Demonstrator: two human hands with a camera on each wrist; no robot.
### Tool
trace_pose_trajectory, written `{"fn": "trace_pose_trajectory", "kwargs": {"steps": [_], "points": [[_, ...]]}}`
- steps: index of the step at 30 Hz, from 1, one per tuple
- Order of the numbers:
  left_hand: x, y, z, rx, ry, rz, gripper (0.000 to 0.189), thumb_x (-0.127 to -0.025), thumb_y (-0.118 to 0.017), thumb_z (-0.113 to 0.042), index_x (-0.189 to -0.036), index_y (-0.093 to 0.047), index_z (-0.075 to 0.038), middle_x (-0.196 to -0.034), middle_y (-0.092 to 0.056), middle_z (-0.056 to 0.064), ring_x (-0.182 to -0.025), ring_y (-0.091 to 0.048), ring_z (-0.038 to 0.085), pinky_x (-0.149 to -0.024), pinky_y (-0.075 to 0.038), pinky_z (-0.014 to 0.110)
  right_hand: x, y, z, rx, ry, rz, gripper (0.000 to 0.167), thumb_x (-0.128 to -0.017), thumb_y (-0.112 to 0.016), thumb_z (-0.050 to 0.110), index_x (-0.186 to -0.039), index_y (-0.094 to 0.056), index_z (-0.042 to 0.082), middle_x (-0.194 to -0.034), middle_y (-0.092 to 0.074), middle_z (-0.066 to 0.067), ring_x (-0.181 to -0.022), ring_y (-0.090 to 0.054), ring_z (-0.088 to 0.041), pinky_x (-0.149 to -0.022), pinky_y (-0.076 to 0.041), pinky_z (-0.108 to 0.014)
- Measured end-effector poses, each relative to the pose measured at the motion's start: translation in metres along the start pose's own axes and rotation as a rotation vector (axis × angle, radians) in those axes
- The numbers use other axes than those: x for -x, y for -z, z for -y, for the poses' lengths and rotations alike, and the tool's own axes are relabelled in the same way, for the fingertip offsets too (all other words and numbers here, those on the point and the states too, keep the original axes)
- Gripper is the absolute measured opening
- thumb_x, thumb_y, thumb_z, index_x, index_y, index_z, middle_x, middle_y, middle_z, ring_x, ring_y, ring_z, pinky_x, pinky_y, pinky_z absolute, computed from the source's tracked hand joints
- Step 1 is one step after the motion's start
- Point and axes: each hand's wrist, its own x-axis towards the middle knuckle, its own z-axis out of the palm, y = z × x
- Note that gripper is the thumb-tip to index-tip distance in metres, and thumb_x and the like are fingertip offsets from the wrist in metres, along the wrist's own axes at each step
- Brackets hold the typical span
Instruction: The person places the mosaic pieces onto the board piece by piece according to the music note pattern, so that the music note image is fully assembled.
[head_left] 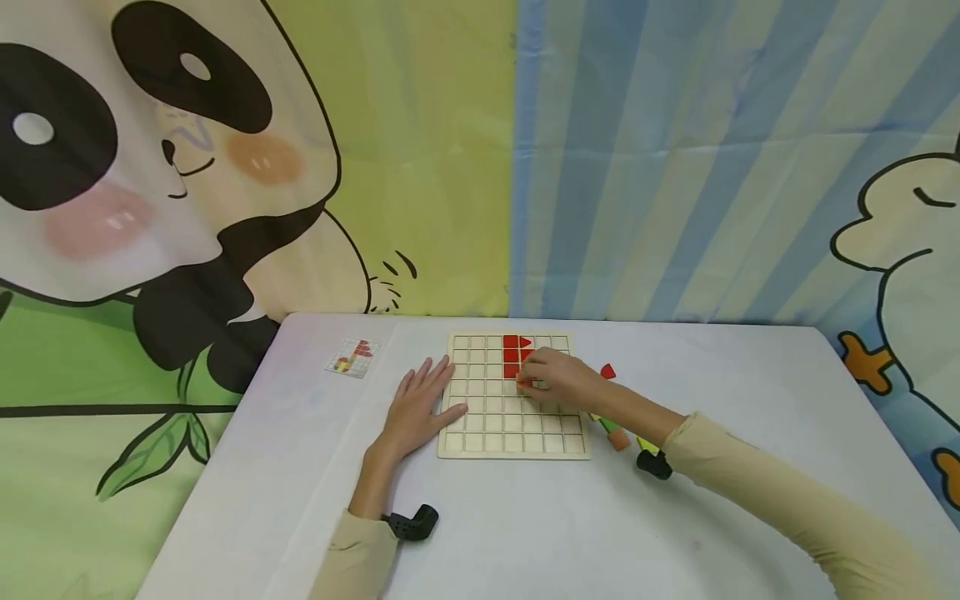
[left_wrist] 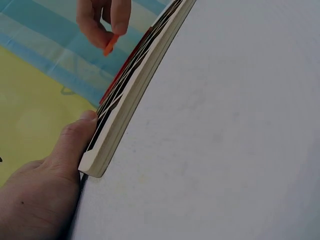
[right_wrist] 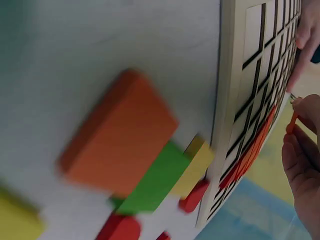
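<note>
A pale wooden grid board [head_left: 491, 423] lies on the table, with several red pieces [head_left: 511, 356] set into its squares near the top. Just below these, over the grid, my right hand [head_left: 558, 379] pinches a small orange piece [left_wrist: 111, 45] between thumb and fingers. The left wrist view shows that piece held above the board's surface. My left hand [head_left: 416, 406] rests along the board's left side with its fingers spread and straight, thumb touching the lower left part. Much of the board's right side is hidden under the right hand and forearm.
Right of the board lie loose pieces: a red one [head_left: 607, 371], a green one [right_wrist: 156, 177], an orange one [right_wrist: 122, 142] and yellow ones [right_wrist: 195, 167]. A printed pattern card [head_left: 353, 357] is at the left. A cartoon curtain [head_left: 442, 167] hangs behind the white table [head_left: 517, 533].
</note>
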Motion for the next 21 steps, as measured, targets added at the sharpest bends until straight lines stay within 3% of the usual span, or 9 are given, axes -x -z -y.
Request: {"fn": "trace_pose_trajectory", "kwargs": {"steps": [6, 14, 21], "points": [[-0.001, 0.001, -0.001, -0.015, 0.011, 0.012, 0.084, -0.098, -0.063, -0.056, -0.163, -0.032, -0.013, -0.172, -0.023, 0.003, -0.162, -0.011, 0.03, -0.131, -0.006, 0.055, -0.019, -0.014, 0.002, -0.032, -0.024, 0.148, 0.008, -0.088, -0.08, 0.004, -0.096, -0.08, 0.002, -0.093, -0.07, -0.008, -0.085, -0.061, -0.022, -0.081, -0.056, -0.031], [0.0, 0.003, -0.002, -0.017, 0.017, 0.019, 0.084, -0.098, -0.062, -0.056, -0.164, -0.031, -0.013, -0.173, -0.023, 0.004, -0.162, -0.011, 0.03, -0.131, -0.006, 0.055, -0.022, -0.02, -0.003, -0.016, 0.107, 0.111, 0.008, -0.088, -0.081, 0.005, -0.095, -0.081, 0.002, -0.093, -0.073, -0.008, -0.088, -0.066, -0.022, -0.083, -0.058, -0.031], [0.0, 0.0, -0.002, -0.011, 0.001, -0.006, 0.083, -0.098, -0.063, -0.054, -0.163, -0.034, -0.011, -0.172, -0.026, 0.006, -0.162, -0.014, 0.032, -0.131, -0.008, 0.056, -0.018, -0.017, 0.003, 0.041, 0.045, 0.146, 0.005, -0.093, -0.076, 0.007, -0.096, -0.08, 0.007, -0.104, -0.071, -0.009, -0.097, -0.064, -0.024, -0.085, -0.058, -0.031]]}}
